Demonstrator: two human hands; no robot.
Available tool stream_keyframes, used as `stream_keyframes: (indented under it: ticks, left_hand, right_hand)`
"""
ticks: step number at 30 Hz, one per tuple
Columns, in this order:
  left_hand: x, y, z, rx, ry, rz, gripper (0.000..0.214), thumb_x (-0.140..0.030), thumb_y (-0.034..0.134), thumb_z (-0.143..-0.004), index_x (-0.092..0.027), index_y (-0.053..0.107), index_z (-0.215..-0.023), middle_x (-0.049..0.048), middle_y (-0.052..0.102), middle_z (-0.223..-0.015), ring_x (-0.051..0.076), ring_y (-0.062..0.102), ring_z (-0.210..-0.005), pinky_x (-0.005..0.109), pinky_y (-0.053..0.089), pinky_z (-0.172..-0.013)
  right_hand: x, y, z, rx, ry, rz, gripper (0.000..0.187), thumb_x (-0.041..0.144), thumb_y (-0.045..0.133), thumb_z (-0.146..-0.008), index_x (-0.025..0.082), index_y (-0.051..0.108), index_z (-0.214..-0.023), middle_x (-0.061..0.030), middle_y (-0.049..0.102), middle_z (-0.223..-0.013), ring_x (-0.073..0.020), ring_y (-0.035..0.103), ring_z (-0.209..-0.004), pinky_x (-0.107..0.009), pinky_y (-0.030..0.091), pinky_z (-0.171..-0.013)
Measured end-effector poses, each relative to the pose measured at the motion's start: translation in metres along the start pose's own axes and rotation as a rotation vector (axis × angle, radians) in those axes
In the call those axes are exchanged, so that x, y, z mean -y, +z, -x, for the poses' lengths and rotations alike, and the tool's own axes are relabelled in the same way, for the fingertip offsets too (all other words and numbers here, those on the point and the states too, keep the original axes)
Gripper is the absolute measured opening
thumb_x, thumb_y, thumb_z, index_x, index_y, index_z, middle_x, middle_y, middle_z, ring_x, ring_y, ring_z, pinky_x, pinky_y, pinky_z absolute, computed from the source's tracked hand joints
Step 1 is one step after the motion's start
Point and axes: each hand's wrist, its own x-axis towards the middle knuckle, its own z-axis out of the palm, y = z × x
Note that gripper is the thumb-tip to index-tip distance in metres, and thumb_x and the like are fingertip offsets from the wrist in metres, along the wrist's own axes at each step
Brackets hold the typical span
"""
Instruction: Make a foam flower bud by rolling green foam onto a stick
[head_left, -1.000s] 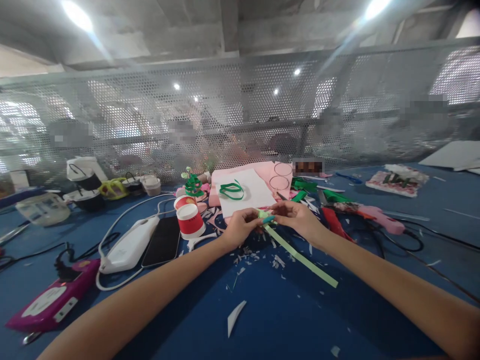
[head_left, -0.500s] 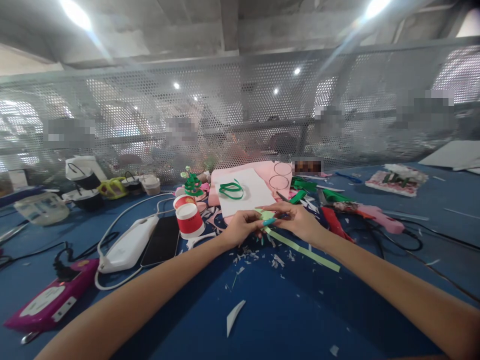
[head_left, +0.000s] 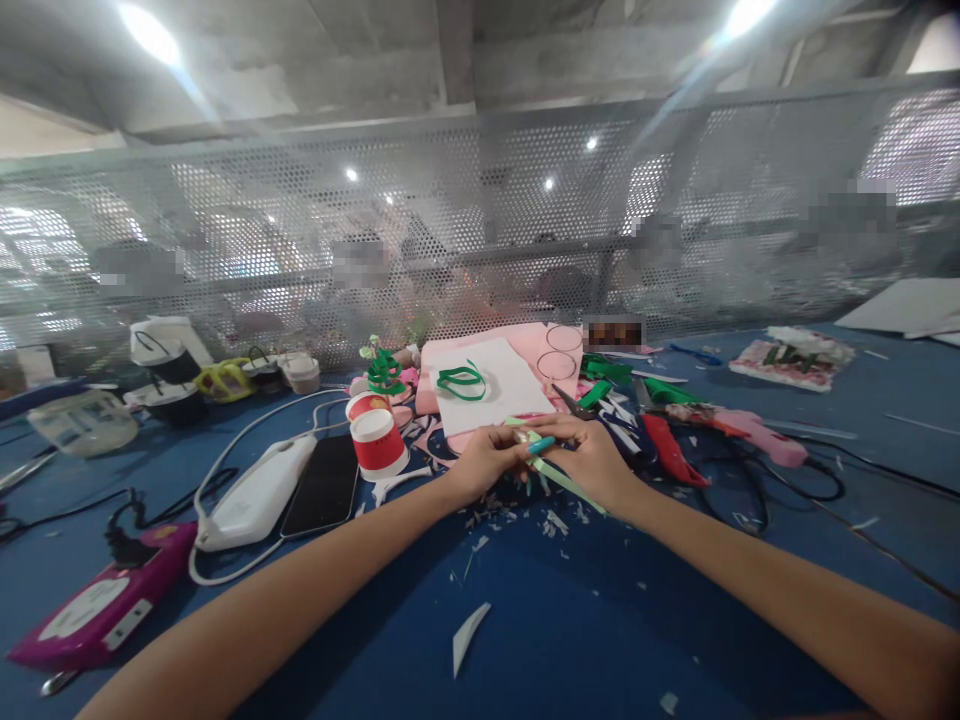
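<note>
Over the middle of the blue table, my left hand (head_left: 481, 466) and my right hand (head_left: 598, 462) meet with their fingertips close together. Both are closed on a pale green paper strip (head_left: 574, 487), whose end runs out below my right hand. A bright teal patch, seemingly a long nail, lies across it at the thumbs. Part of the strip is hidden by the fingers. Just beyond my hands lies a white paper sheet (head_left: 491, 375) with a looped dark green strip (head_left: 462, 381) on it. Scissors (head_left: 571, 402) rest beside my right hand.
Red-and-white paper cups (head_left: 379, 447), a black phone (head_left: 322, 485), a white power bank-like block (head_left: 259, 495) and a purple power strip (head_left: 112, 600) stand left. A pink glue gun (head_left: 761, 435) with cables lies right. Paper scraps (head_left: 555, 522) litter the table; a perforated metal screen (head_left: 480, 230) stands behind.
My right hand has closed in and lowered over the pale green strip, covering more of it. The strip's long free end now shows shorter. My left hand has barely moved.
</note>
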Motion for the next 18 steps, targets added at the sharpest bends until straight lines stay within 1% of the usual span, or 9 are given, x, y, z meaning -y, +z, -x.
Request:
stream_keyframes:
  ticks: [4, 7, 8, 10, 12, 13, 14, 16, 18]
  left_hand:
    - [0.002, 0.003, 0.0, -0.033, -0.02, 0.024, 0.035, -0.045, 0.071, -0.057, -0.012, 0.062, -0.064, -0.0019, 0.056, -0.052, 0.006, 0.049, -0.043, 0.019, 0.038, -0.046]
    - [0.004, 0.003, -0.001, -0.046, -0.028, 0.017, 0.034, -0.045, 0.07, -0.059, -0.012, 0.06, -0.059, -0.0018, 0.056, -0.05, 0.006, 0.048, -0.041, 0.018, 0.037, -0.044]
    - [0.005, 0.003, -0.001, -0.049, -0.031, 0.016, 0.034, -0.045, 0.07, -0.059, -0.012, 0.059, -0.058, -0.0016, 0.057, -0.05, 0.006, 0.048, -0.041, 0.019, 0.037, -0.044]
    - [0.006, 0.003, -0.002, -0.056, -0.038, 0.021, 0.035, -0.045, 0.07, -0.059, -0.012, 0.059, -0.059, -0.0012, 0.058, -0.051, 0.006, 0.048, -0.04, 0.019, 0.037, -0.043]
    - [0.006, 0.002, -0.001, -0.061, -0.044, 0.018, 0.035, -0.045, 0.07, -0.059, -0.012, 0.059, -0.06, -0.001, 0.059, -0.051, 0.006, 0.048, -0.04, 0.019, 0.037, -0.043]
    - [0.006, 0.002, -0.001, -0.06, -0.046, 0.01, 0.035, -0.046, 0.069, -0.059, -0.012, 0.059, -0.06, -0.0011, 0.058, -0.051, 0.006, 0.048, -0.04, 0.019, 0.037, -0.043]
    - [0.005, 0.002, 0.0, -0.054, -0.048, -0.002, 0.036, -0.046, 0.069, -0.059, -0.012, 0.059, -0.06, -0.0012, 0.058, -0.05, 0.006, 0.048, -0.04, 0.019, 0.037, -0.043]
    - [0.002, 0.003, 0.001, -0.007, -0.059, -0.046, 0.037, -0.047, 0.068, -0.06, -0.012, 0.059, -0.06, -0.0015, 0.057, -0.05, 0.006, 0.047, -0.04, 0.019, 0.038, -0.043]
    - [-0.003, 0.004, 0.004, 0.097, -0.085, -0.114, 0.037, -0.047, 0.067, -0.06, -0.011, 0.059, -0.06, -0.0016, 0.057, -0.05, 0.006, 0.048, -0.041, 0.019, 0.038, -0.043]
  right_hand:
    - [0.0, 0.002, 0.001, -0.093, 0.014, 0.011, 0.011, 0.022, 0.064, -0.068, 0.023, 0.072, -0.075, -0.005, 0.069, -0.087, -0.0223, 0.062, -0.088, -0.039, 0.046, -0.085]
    - [0.0, -0.001, -0.002, -0.068, 0.056, -0.027, 0.013, 0.02, 0.062, -0.068, 0.022, 0.072, -0.076, -0.0053, 0.069, -0.088, -0.0221, 0.062, -0.087, -0.038, 0.047, -0.084]
    - [0.0, -0.004, -0.003, -0.019, 0.074, -0.054, 0.015, 0.02, 0.06, -0.069, 0.021, 0.072, -0.08, -0.0054, 0.069, -0.089, -0.0221, 0.062, -0.089, -0.037, 0.047, -0.084]
    - [0.0, -0.012, -0.006, 0.135, 0.101, -0.124, 0.022, 0.021, 0.059, -0.07, 0.02, 0.07, -0.089, -0.0056, 0.068, -0.095, -0.0219, 0.06, -0.094, -0.036, 0.046, -0.085]
    - [0.0, -0.021, -0.01, 0.338, 0.112, -0.205, 0.033, 0.023, 0.059, -0.071, 0.02, 0.064, -0.103, -0.0062, 0.065, -0.103, -0.0214, 0.058, -0.098, -0.035, 0.045, -0.086]
    - [0.0, -0.026, -0.011, 0.363, 0.11, -0.235, 0.036, 0.023, 0.059, -0.072, 0.02, 0.061, -0.108, -0.0066, 0.063, -0.105, -0.0209, 0.056, -0.099, -0.035, 0.044, -0.086]
    - [0.0, -0.031, -0.012, 0.351, 0.111, -0.255, 0.034, 0.025, 0.058, -0.073, 0.019, 0.06, -0.106, -0.007, 0.063, -0.104, -0.0202, 0.056, -0.098, -0.034, 0.044, -0.085]
    - [0.001, -0.037, -0.014, 0.244, 0.102, -0.25, 0.025, 0.032, 0.05, -0.079, 0.017, 0.059, -0.098, -0.0071, 0.062, -0.094, -0.0183, 0.057, -0.088, -0.032, 0.046, -0.076]
    - [0.004, -0.041, -0.015, 0.169, 0.035, -0.103, 0.021, 0.037, 0.05, -0.081, 0.017, 0.056, -0.086, -0.0044, 0.058, -0.082, -0.0152, 0.055, -0.075, -0.028, 0.044, -0.066]
